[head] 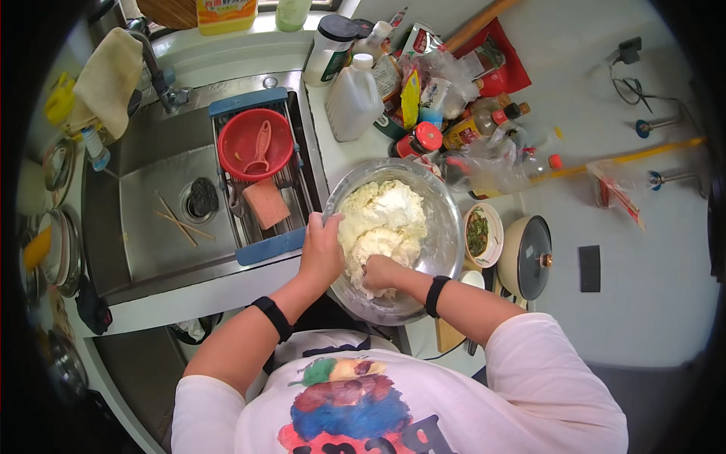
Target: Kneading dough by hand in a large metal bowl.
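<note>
A large metal mixing bowl (pixel 445 238) stands on the counter in front of me. Rough, crumbly dough (pixel 363 198) fills much of it, and loose white flour (pixel 400 204) lies on top. With my left hand (pixel 324 247) I grip the bowl's left rim, thumb towards the inside. My right hand (pixel 383 272) is down in the bowl, pressed into the near part of the dough. Its fingers are curled and partly buried, so what they hold is hard to see. Flour smears coat the bowl's inner wall.
Left is a steel sink (pixel 153 238) with a rack (pixel 272 249) carrying a red basin (pixel 227 144), a peeler (pixel 262 144) and a sponge (pixel 266 204). Behind the bowl stand a plastic jug (pixel 354 102), jars and bottles. A bowl of chopped greens (pixel 478 232) and a lidded pot (pixel 513 258) sit right.
</note>
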The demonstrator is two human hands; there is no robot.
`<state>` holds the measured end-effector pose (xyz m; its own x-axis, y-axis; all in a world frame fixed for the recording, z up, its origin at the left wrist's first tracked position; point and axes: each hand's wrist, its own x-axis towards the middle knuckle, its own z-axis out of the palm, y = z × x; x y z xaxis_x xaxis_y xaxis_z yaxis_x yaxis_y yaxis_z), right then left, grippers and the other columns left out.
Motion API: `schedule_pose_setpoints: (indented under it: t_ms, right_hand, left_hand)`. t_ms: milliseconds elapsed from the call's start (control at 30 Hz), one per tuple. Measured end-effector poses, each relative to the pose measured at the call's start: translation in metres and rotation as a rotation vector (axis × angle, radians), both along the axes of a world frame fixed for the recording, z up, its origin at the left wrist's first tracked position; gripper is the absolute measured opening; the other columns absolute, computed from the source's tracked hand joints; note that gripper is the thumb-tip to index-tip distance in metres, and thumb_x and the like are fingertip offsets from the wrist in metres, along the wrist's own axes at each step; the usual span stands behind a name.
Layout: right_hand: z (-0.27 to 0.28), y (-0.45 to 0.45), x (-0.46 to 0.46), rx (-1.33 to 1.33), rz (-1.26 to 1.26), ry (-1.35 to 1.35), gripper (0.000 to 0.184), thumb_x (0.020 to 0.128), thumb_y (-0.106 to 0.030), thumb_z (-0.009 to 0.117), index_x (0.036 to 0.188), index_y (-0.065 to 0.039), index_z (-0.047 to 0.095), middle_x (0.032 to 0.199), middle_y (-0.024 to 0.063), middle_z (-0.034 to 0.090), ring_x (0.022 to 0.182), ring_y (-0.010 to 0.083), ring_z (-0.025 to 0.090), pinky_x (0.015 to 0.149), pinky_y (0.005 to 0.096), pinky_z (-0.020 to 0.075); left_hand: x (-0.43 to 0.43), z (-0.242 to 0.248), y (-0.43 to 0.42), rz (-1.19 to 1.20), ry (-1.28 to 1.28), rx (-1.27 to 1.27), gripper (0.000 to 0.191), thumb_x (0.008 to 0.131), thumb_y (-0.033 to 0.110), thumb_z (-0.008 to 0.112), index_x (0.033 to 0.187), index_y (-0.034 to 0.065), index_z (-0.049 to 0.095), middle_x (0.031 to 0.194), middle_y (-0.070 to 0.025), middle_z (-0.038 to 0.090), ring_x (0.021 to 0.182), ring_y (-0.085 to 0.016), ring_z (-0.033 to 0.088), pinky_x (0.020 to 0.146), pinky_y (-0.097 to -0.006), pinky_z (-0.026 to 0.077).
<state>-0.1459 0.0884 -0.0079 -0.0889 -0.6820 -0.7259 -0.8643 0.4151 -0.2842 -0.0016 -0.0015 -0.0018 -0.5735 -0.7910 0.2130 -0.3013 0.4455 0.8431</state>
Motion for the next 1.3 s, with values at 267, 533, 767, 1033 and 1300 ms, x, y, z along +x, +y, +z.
schedule_pose_setpoints:
  t_ms: [267, 533, 767, 1033, 1300]
  right_hand:
    - [0.064, 0.008, -0.019, 0.203, -0.502, -0.409, 0.035, 0.068, -0.012, 0.055, 0.101, 0.001, 0.057, 0.091, 0.0123, 0.057, 0.081, 0.0212, 0.057, 0.056, 0.0317, 0.0505]
    - [0.047, 0.021, -0.073, 0.036, -0.558, -0.058, 0.047, 0.07, -0.026, 0.067, 0.108, -0.004, 0.052, 0.105, 0.0129, 0.054, 0.094, 0.0233, 0.052, 0.071, 0.0353, 0.0439]
    - [0.043, 0.014, -0.061, 0.068, -1.053, -0.379, 0.082, 0.062, -0.022, 0.079, 0.126, -0.009, 0.031, 0.123, 0.0116, 0.041, 0.114, 0.0261, 0.039, 0.084, 0.0481, 0.0339]
    - [0.085, 0.021, -0.044, -0.1, -0.531, -0.173, 0.045, 0.066, -0.026, 0.074, 0.096, -0.006, 0.046, 0.097, 0.0136, 0.048, 0.089, 0.0223, 0.045, 0.073, 0.0319, 0.0391]
    - [0.05, 0.044, -0.014, -0.431, -0.107, -0.095, 0.027, 0.057, -0.015, 0.068, 0.071, -0.003, 0.048, 0.081, 0.0184, 0.048, 0.079, 0.0356, 0.048, 0.068, 0.0388, 0.0412]
  left_hand:
    - [0.001, -0.002, 0.0, 0.041, -0.039, 0.067, 0.044, 0.065, -0.011, 0.046, 0.107, 0.0018, 0.05, 0.097, -0.0218, 0.04, 0.089, -0.04, 0.046, 0.078, -0.0428, 0.04]
    - [0.0, -0.002, 0.003, 0.046, -0.037, 0.044, 0.043, 0.066, -0.011, 0.047, 0.106, 0.0015, 0.051, 0.096, -0.0218, 0.041, 0.088, -0.04, 0.047, 0.077, -0.0424, 0.041]
    - [-0.001, 0.001, 0.001, 0.049, -0.006, 0.021, 0.042, 0.065, -0.011, 0.046, 0.105, 0.0005, 0.051, 0.095, -0.0219, 0.041, 0.087, -0.04, 0.047, 0.076, -0.0427, 0.041]
    - [0.0, 0.0, 0.001, 0.049, -0.052, 0.038, 0.043, 0.065, -0.011, 0.047, 0.106, 0.0018, 0.051, 0.095, -0.0222, 0.04, 0.087, -0.04, 0.047, 0.076, -0.0428, 0.04]
    - [-0.001, -0.001, 0.001, 0.046, -0.029, 0.036, 0.045, 0.063, -0.012, 0.048, 0.106, 0.0019, 0.05, 0.095, -0.021, 0.04, 0.089, -0.04, 0.047, 0.077, -0.0428, 0.04]
